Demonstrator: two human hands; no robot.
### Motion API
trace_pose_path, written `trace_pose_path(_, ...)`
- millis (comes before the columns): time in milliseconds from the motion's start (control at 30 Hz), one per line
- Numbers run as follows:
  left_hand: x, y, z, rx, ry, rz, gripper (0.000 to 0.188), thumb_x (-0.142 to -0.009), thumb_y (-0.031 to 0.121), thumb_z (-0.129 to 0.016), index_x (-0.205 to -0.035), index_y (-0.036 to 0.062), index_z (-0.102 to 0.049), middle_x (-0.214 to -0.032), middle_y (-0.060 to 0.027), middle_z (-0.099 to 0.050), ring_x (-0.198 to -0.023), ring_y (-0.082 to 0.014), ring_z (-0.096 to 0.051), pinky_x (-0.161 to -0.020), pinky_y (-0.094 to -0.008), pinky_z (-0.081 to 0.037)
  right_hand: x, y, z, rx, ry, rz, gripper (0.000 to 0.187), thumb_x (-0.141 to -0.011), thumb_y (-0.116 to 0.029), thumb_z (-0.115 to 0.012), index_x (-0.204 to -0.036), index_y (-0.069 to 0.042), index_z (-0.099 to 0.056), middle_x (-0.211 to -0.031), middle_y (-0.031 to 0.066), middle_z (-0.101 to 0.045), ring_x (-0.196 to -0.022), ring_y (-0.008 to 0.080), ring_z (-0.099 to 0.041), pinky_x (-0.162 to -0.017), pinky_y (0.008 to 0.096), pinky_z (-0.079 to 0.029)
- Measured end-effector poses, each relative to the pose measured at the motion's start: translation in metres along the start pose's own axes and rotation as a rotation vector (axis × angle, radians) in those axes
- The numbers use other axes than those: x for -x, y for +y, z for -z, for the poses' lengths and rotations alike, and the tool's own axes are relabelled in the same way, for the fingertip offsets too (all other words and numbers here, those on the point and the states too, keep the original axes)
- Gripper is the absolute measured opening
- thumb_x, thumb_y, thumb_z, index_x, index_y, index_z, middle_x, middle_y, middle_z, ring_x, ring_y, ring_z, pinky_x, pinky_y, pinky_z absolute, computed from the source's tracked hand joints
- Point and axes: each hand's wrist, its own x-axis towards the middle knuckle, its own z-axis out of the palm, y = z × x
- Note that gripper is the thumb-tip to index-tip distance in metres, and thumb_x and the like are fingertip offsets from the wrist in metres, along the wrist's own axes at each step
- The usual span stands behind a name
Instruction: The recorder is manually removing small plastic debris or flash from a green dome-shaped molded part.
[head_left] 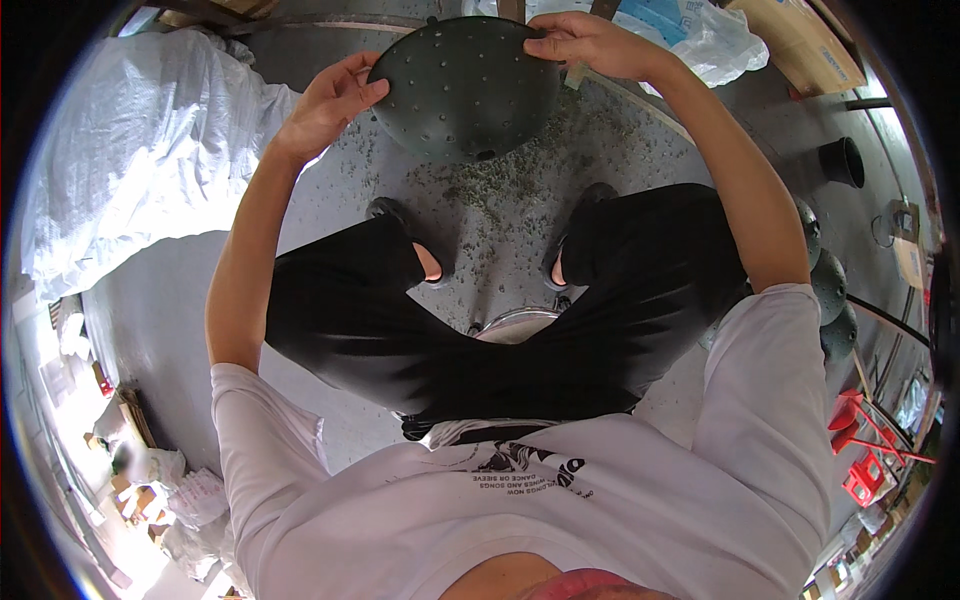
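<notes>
A dark green, bowl-shaped shell [465,95] dotted with small round marks is held out over the floor, its rounded face toward me. My left hand [330,105] grips its left rim, thumb on the near face and fingers mostly behind. At the upper right rim, my right hand [590,45] pinches the edge between thumb and fingers. The shell's far side is hidden. Small green scraps [490,185] lie scattered on the grey floor beneath it, between my feet.
A large white plastic sheet [140,140] covers something on the left. Similar dark green rounded shells [832,285] sit beside my right leg. A black bucket [842,162], red plastic pieces [865,460], a cardboard box [800,45] and clear plastic wrapping [715,45] stand or lie to the right.
</notes>
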Motion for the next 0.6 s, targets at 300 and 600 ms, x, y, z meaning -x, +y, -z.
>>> trace_pose_path(300,0.006,0.014,0.001,-0.214,-0.207,0.048,0.043,-0.091,0.009,-0.070,-0.132,0.0057,-0.060,-0.118,-0.0007,-0.063,-0.118,-0.0118,-0.055,-0.110,-0.0303,-0.037,0.008,-0.004,0.001,0.104,-0.052,0.004,0.055,-0.093,-0.037,-0.075,-0.130,0.001,-0.061,-0.103,0.0053,-0.068,-0.095,0.0130,-0.062,-0.088,0.0303,-0.048)
trace_pose_path(600,0.007,0.027,-0.015,-0.467,-0.115,0.028,0.035,-0.092,0.009,-0.069,-0.126,0.0051,-0.063,-0.115,-0.0029,-0.066,-0.116,-0.0162,-0.058,-0.112,-0.0339,-0.036,0.005,0.004,-0.003,0.285,0.084,0.089,0.042,-0.090,-0.030,-0.079,-0.118,-0.002,-0.066,-0.103,0.0046,-0.070,-0.092,0.0152,-0.064,-0.087,0.0331,-0.049)
